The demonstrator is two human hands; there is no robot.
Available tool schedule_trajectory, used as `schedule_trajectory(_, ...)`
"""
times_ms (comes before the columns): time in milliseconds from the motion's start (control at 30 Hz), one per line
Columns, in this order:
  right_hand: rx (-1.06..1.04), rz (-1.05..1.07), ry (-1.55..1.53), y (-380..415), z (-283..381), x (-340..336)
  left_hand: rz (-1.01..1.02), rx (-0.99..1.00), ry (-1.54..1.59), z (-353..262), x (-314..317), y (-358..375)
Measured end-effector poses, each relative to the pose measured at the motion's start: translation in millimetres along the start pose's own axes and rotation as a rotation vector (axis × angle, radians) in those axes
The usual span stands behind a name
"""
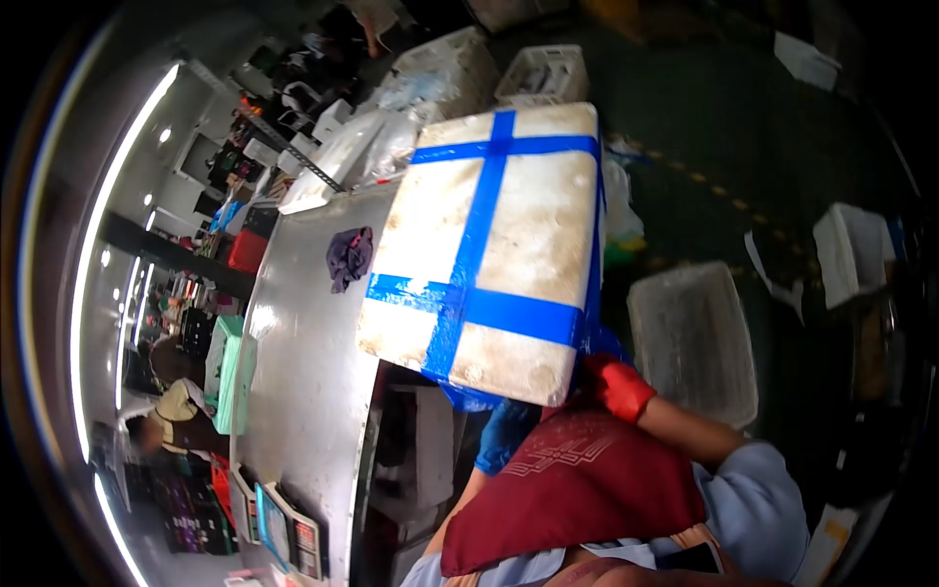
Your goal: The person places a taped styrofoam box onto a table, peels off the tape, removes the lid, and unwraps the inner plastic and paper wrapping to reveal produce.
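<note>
A stained white foam box [528, 215], bound with crossing strips of blue tape, fills the middle of the head view. It overlaps the metal table's edge and its near end is against my body. My left hand [501, 435], in a blue glove, holds the box from below at its near end; the fingers are hidden. My right hand [618, 385], in a red glove, is closed at the near right corner, with its fingertips out of sight. Blue plastic [468, 397] shows beneath the box.
The metal table [303, 382] carries a dark crumpled cloth [349, 256] and a scale [298, 533]. On the dark floor at right stand a translucent tub [694, 342] and a white bin [849, 252]. Crates [543, 74] stand beyond the box. A person [181, 416] is across the table.
</note>
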State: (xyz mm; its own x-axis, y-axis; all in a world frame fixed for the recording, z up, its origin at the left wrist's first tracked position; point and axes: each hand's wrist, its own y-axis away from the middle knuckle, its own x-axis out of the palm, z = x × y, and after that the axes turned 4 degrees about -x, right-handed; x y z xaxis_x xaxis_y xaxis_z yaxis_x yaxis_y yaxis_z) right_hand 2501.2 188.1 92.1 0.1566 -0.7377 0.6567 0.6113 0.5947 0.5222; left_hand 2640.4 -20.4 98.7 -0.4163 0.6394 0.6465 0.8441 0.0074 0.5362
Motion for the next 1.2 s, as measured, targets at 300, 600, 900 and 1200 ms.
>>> schedule_trajectory(300,0.141,0.182,-0.176,-0.6,6.6,-0.5,0.178,0.028,0.458,9.7,11.7,-14.2)
schedule_trajectory(600,-0.209,0.306,0.164,5.7,9.6,25.0,0.05,0.297,0.149,9.8,56.0,1.4)
schedule_trajectory(900,-0.151,0.212,0.018,35.4,13.6,61.9,-0.016,0.415,0.087,28.3,38.5,-20.7)
schedule_trajectory(1200,-0.177,0.04,0.248,27.1,-0.6,49.2,-0.087,0.506,0.186,22.8,72.5,-12.4)
